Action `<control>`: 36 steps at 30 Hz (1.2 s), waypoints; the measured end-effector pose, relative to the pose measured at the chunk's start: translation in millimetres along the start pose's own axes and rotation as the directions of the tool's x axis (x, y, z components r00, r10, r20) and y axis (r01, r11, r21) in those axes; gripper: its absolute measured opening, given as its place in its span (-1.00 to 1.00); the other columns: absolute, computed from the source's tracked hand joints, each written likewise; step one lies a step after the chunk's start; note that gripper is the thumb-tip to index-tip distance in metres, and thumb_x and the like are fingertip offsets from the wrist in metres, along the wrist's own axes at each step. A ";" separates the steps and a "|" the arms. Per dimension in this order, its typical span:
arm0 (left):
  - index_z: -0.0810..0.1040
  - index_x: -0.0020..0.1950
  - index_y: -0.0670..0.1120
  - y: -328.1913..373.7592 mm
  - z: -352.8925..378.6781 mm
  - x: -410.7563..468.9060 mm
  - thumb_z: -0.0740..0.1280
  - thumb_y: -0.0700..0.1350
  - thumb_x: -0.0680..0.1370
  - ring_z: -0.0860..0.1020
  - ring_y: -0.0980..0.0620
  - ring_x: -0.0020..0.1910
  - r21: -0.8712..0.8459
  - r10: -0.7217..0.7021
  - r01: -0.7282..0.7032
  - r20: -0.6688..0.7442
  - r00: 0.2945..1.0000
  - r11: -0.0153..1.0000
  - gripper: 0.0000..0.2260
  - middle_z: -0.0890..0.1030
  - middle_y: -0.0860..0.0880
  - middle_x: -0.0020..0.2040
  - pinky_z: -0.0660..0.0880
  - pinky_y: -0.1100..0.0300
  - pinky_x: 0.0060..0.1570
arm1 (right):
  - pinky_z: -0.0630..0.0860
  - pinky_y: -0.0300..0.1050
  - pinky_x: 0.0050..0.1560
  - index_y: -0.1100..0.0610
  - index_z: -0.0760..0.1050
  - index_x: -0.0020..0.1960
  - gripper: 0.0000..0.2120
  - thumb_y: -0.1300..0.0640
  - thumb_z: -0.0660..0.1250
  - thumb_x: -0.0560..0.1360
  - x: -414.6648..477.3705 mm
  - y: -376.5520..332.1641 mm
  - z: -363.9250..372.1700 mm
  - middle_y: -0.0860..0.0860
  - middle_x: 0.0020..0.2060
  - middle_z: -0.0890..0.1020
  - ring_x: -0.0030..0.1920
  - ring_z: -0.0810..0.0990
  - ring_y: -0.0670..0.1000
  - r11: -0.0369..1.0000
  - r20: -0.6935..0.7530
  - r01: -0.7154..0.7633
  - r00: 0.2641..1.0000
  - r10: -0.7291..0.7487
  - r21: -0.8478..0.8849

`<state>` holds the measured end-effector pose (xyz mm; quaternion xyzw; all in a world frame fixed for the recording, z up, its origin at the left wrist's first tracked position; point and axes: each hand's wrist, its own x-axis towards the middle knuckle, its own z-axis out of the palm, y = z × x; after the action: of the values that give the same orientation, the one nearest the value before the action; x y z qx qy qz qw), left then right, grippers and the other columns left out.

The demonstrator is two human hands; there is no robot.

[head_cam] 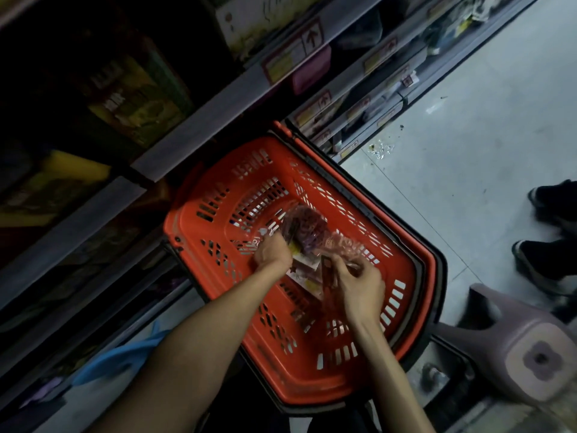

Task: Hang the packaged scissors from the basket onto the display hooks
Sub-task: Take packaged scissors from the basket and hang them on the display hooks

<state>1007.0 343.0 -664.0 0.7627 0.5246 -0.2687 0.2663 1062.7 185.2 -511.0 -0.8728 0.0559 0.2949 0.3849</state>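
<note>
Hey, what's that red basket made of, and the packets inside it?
The basket looks like moulded red plastic, slightly glossy, with slotted walls and a dark rim. The packets seem to be clear shiny film over printed card, going by the glints; blur leaves that uncertain.

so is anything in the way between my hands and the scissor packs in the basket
Nothing visible. Both hands are already inside the red basket: the left hand and right hand each grip one of the packs. The hooks cannot be made out on the dark shelves.
</note>
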 end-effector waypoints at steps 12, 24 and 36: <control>0.51 0.48 -0.02 -32.7 -98.6 -96.7 0.22 -0.25 0.73 0.68 -0.01 0.13 -0.865 0.270 -0.046 0.105 0.957 0.499 -0.67 0.64 -0.10 0.34 0.57 0.06 0.25 | 0.58 -0.10 -0.21 -0.03 0.73 -0.19 -0.77 -0.17 0.50 0.48 -25.7 -22.8 -6.7 -0.16 -0.34 0.71 -0.30 0.67 -0.18 0.997 -0.065 -0.023 0.998 0.028 0.078; 0.28 0.53 0.39 -41.1 -163.4 -196.4 0.23 0.20 0.69 0.26 0.56 0.43 -0.688 0.644 -0.461 0.014 0.765 0.561 -0.60 0.35 0.38 0.49 0.10 0.64 0.34 | 0.43 -0.54 -0.02 -0.03 0.70 0.21 -0.78 0.01 0.35 0.64 -84.7 -107.5 -10.7 -0.20 0.04 0.73 0.02 0.66 -0.26 0.948 -0.083 0.297 0.954 -0.288 0.118; 0.55 0.31 -0.02 -53.0 -194.5 -216.1 0.70 -0.02 0.22 0.72 0.02 0.09 -0.876 0.492 -0.306 -0.092 0.866 0.374 -0.30 0.72 -0.12 0.14 0.63 0.09 0.16 | 0.59 -0.22 -0.09 0.06 0.73 0.07 -0.81 0.08 0.34 0.66 -124.5 -127.2 -43.7 -0.11 -0.10 0.77 -0.07 0.73 -0.13 0.894 0.057 0.319 0.934 -0.354 0.316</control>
<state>916.5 351.1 -382.9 0.5959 0.3584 0.0375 0.7176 1022.4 227.0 -337.2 -0.7821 -0.0736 0.2606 0.5612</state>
